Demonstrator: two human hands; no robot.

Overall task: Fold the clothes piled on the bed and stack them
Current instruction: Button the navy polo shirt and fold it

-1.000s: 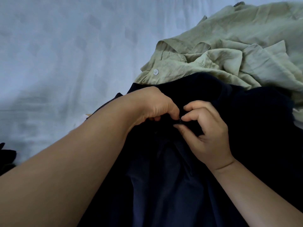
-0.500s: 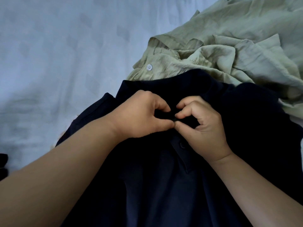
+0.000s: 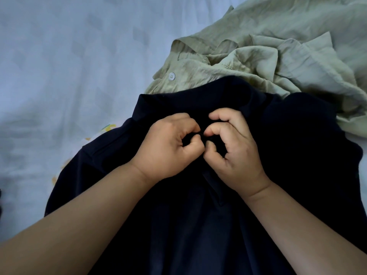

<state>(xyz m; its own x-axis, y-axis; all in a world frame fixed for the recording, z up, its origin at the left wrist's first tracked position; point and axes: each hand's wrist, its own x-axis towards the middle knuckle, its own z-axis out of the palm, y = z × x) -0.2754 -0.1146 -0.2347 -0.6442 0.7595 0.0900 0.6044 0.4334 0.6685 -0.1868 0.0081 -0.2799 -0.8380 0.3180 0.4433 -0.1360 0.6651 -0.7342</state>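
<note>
A dark navy polo shirt (image 3: pixel 198 231) lies front up on the bed, its collar at the far end. My left hand (image 3: pixel 166 149) and my right hand (image 3: pixel 236 153) meet just below the collar, and each pinches the shirt's placket between thumb and fingers. A crumpled pale green button-up shirt (image 3: pixel 278 56) lies beyond, its near edge tucked under the navy collar. One white button (image 3: pixel 171 76) shows on the green shirt.
The light bedsheet (image 3: pixel 69 66) stretches open to the left and far left. A scrap of white cloth with yellow print (image 3: pixel 107 128) peeks out from under the navy shirt's left shoulder. Something dark (image 3: pixel 1 203) touches the left frame edge.
Both hands have stayed at the placket, shifting their pinch slightly. The navy shirt's left shoulder now lies spread flatter on the sheet than one second ago.
</note>
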